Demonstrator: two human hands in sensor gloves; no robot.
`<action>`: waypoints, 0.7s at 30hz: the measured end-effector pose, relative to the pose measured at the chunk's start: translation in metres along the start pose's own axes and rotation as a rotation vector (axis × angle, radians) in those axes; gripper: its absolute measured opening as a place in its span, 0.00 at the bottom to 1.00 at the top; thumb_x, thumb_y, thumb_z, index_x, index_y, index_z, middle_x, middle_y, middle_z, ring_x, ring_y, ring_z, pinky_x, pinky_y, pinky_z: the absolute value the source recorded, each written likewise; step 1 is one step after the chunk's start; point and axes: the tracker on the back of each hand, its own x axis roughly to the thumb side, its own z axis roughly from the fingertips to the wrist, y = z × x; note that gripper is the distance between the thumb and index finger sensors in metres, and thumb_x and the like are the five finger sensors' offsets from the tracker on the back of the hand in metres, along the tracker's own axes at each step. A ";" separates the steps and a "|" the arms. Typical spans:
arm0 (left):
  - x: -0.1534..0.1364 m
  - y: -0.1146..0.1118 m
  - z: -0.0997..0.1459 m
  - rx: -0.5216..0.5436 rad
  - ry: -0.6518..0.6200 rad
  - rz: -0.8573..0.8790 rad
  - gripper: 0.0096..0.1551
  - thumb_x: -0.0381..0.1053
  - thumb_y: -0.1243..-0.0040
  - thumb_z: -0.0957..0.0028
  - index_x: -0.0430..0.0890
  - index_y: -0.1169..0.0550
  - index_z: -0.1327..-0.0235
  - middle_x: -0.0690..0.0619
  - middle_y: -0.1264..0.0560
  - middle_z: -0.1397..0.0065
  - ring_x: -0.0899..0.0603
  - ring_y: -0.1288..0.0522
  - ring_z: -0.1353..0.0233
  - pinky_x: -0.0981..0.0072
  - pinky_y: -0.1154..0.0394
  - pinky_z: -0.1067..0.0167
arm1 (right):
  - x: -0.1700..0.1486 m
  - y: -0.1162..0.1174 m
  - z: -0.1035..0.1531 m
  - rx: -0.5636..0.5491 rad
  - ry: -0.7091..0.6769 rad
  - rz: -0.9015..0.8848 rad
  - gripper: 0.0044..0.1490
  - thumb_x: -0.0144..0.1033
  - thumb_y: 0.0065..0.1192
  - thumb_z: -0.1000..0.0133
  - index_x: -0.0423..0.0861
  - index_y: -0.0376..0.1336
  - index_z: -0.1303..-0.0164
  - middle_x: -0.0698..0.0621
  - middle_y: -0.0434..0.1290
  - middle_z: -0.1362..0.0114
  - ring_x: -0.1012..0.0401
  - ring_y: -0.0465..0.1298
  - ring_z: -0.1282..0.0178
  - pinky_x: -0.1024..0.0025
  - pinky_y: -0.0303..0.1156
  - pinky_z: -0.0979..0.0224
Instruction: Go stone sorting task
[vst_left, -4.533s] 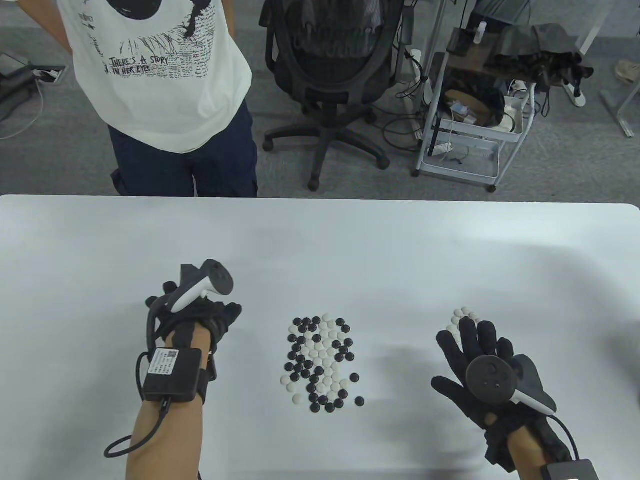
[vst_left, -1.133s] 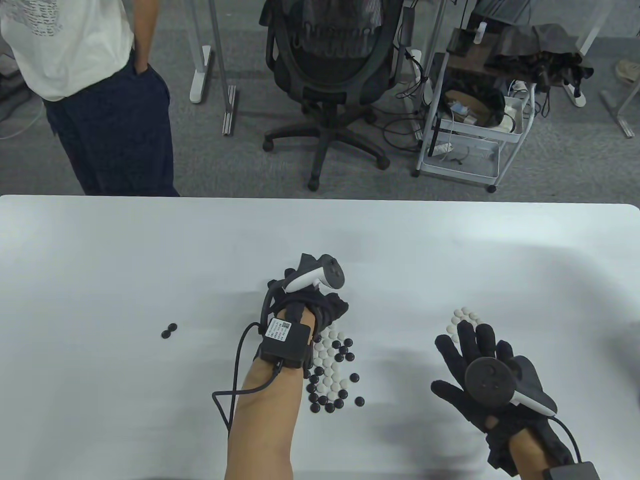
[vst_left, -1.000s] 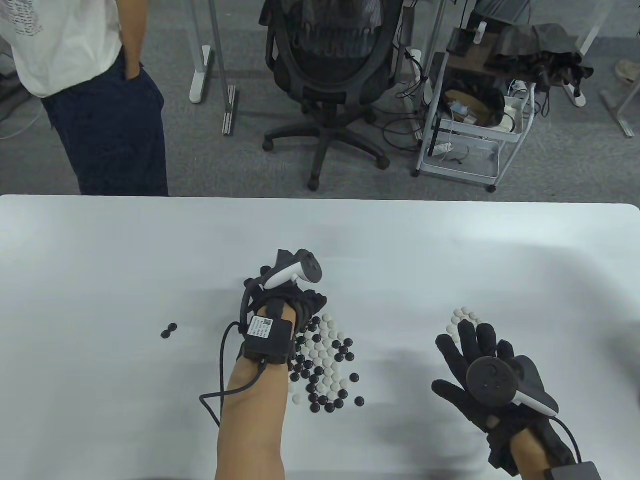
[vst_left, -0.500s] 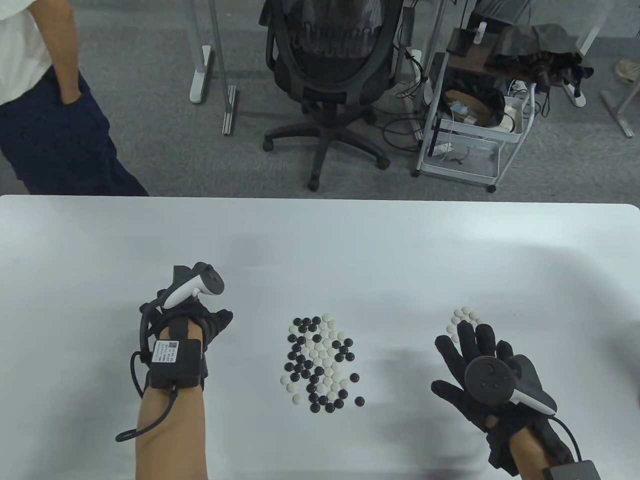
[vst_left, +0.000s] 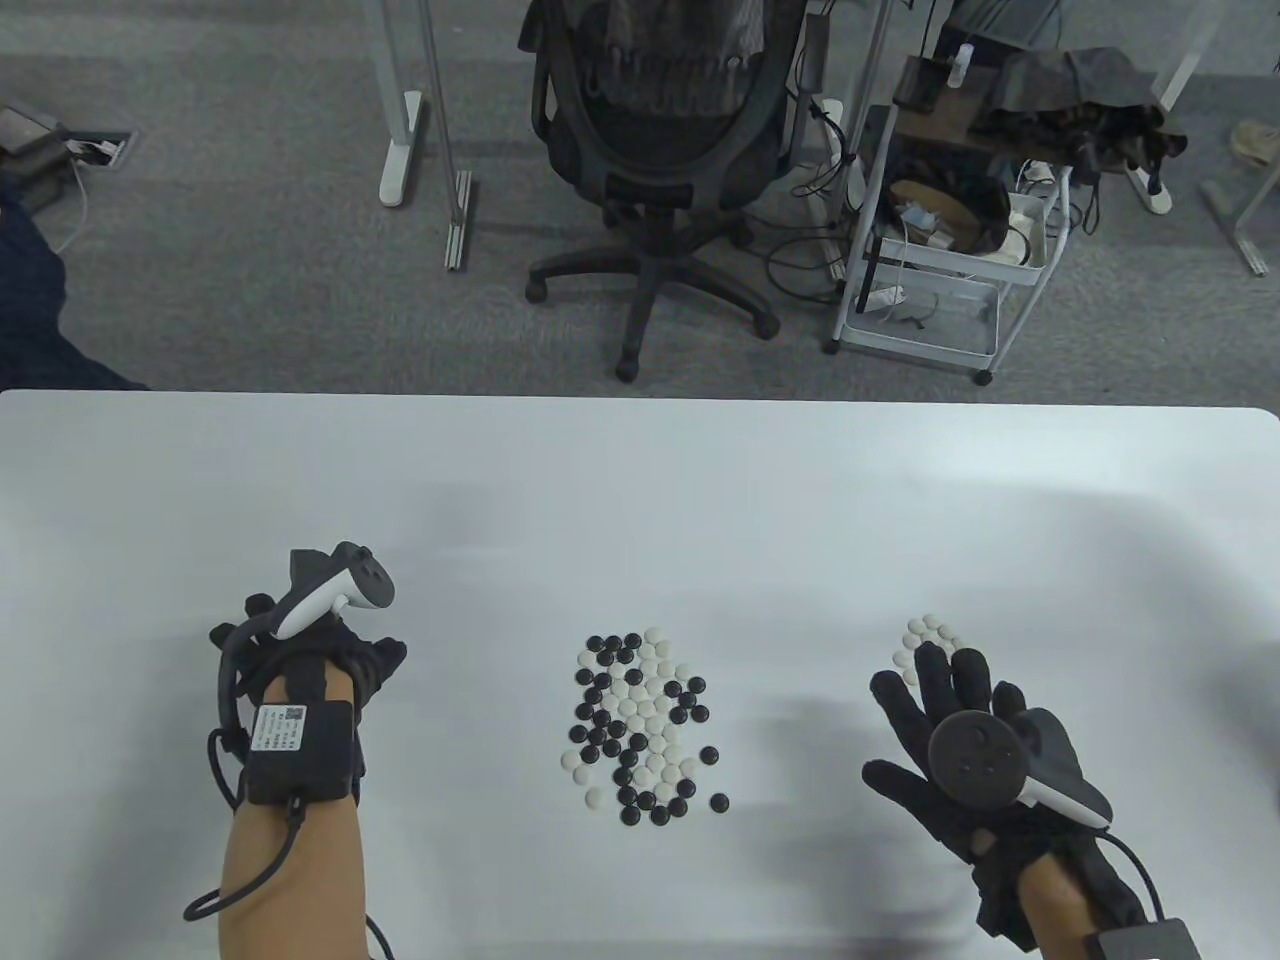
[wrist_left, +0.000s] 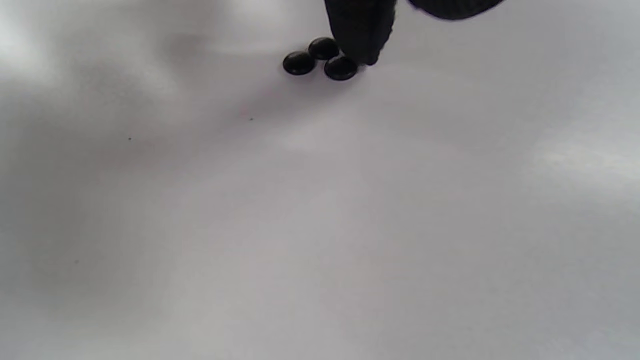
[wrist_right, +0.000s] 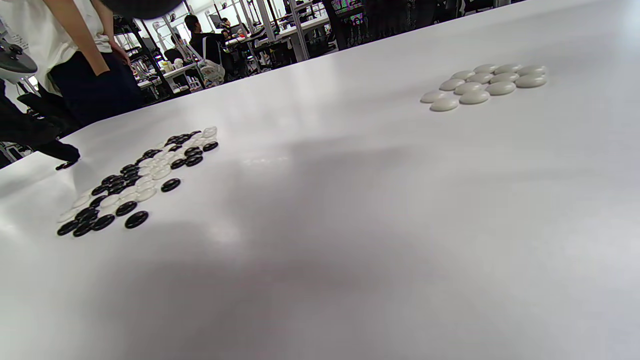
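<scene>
A mixed pile of black and white Go stones (vst_left: 640, 725) lies mid-table; it also shows in the right wrist view (wrist_right: 140, 180). A small group of white stones (vst_left: 930, 635) lies to its right, just beyond my right hand (vst_left: 950, 690), which rests flat with fingers spread and holds nothing. The white group shows in the right wrist view too (wrist_right: 482, 82). My left hand (vst_left: 320, 655) is curled over the table's left side. In the left wrist view three black stones (wrist_left: 322, 57) lie together on the table, and one fingertip (wrist_left: 362, 35) touches the nearest stone; the thumb is apart from it.
The white table (vst_left: 640, 480) stretches wide around the piles. Beyond its far edge stand an office chair (vst_left: 660, 150) and a white cart (vst_left: 950, 220). A bystander's dark trouser leg (vst_left: 30, 300) shows at the far left edge.
My left hand went to the mixed pile, then moved left to the two black stones; a third black stone now lies with them. The right hand has not moved. The bystander walked off left.
</scene>
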 end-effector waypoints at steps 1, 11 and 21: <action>0.004 0.003 0.003 0.024 -0.022 -0.004 0.39 0.62 0.67 0.41 0.54 0.35 0.15 0.37 0.78 0.17 0.23 0.82 0.27 0.15 0.78 0.41 | 0.000 0.000 0.000 0.000 0.000 0.000 0.52 0.58 0.38 0.40 0.42 0.32 0.15 0.29 0.22 0.20 0.30 0.21 0.27 0.20 0.26 0.36; 0.106 0.009 0.036 0.012 -0.403 -0.090 0.39 0.62 0.68 0.40 0.52 0.36 0.14 0.33 0.75 0.17 0.21 0.80 0.27 0.13 0.75 0.41 | 0.000 0.000 0.000 -0.007 0.000 -0.002 0.52 0.58 0.38 0.40 0.42 0.32 0.15 0.29 0.22 0.20 0.30 0.21 0.27 0.20 0.26 0.36; 0.177 -0.019 0.028 -0.028 -0.504 -0.207 0.38 0.60 0.71 0.39 0.54 0.43 0.13 0.31 0.77 0.19 0.20 0.81 0.28 0.13 0.75 0.42 | 0.000 -0.001 0.002 -0.012 -0.004 -0.003 0.52 0.58 0.38 0.40 0.42 0.32 0.15 0.29 0.22 0.20 0.30 0.21 0.27 0.20 0.26 0.36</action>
